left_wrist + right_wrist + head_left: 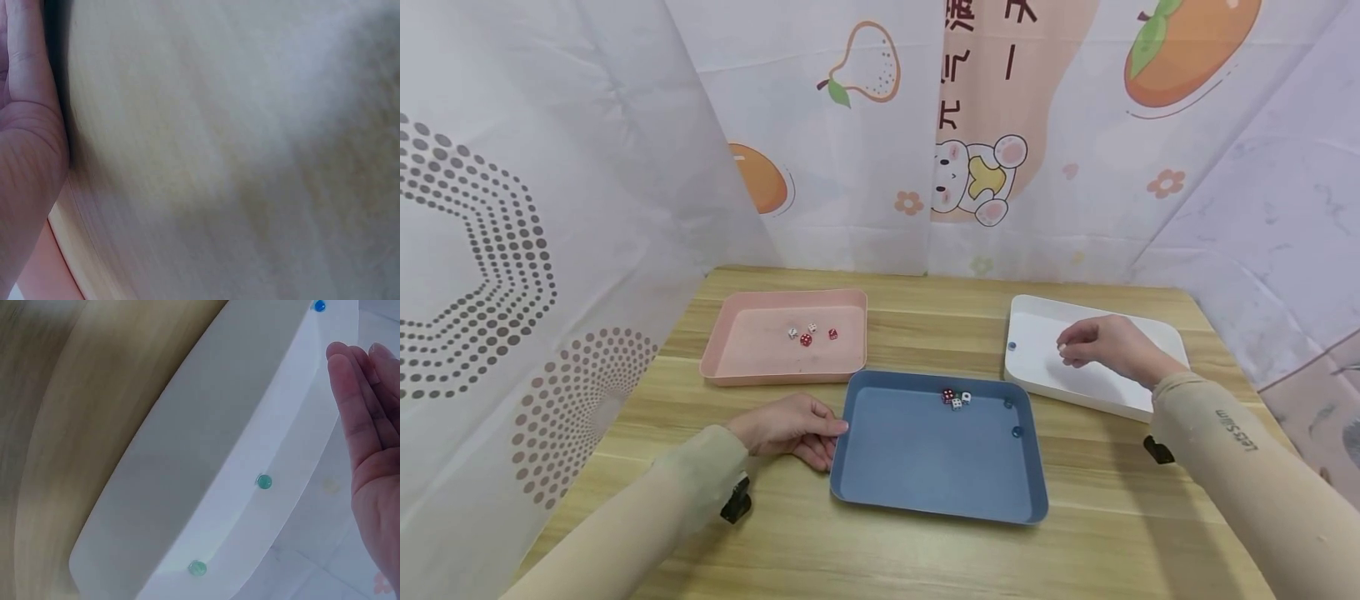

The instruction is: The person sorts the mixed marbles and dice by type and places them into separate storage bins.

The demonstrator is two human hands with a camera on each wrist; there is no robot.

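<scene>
At the left rim of the blue tray [940,467], my left hand [793,429] has its thumb tip on the edge and its other fingers curled by the outer wall. My right hand [1108,346] hovers over the white tray [1022,382], thumb and fingertips drawn together. A pale spot shows at those fingertips; I cannot tell whether they hold anything. The blue tray contains red dice [947,395], white dice [957,404] and two dark blue beads [1017,432]. In the right wrist view, the white tray has a blue bead [320,305] and two green beads [264,482].
A pink tray [722,342], behind my left hand, contains two red dice [806,340] and two white dice [812,327]. All three trays stand on a wood-grain table [925,329]. Printed curtains [850,233] hang behind the table and at its sides.
</scene>
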